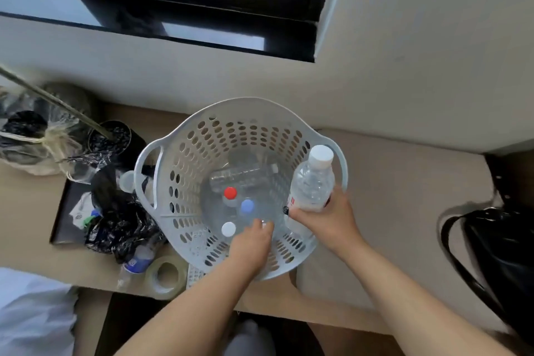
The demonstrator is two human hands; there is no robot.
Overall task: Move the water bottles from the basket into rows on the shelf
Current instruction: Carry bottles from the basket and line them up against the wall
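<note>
Already the right hand (323,218) grips a white-capped bottle (313,182), while the left hand (254,235), seemingly closing on another bottle in the basket (161,153), risks fumbling both.

A pale beige plastered wall (404,37) fills the upper half of the view, far beyond the fingertips. Set into it up and to the left of the fingers is a black-framed glass window (179,6), its panes showing dull grey-blue daylight. Under the fingers runs a light tan wooden desk top (29,211). Just right of them lies a beige cushioned surface (404,196). Soft, even light, without hard shadows.
</note>
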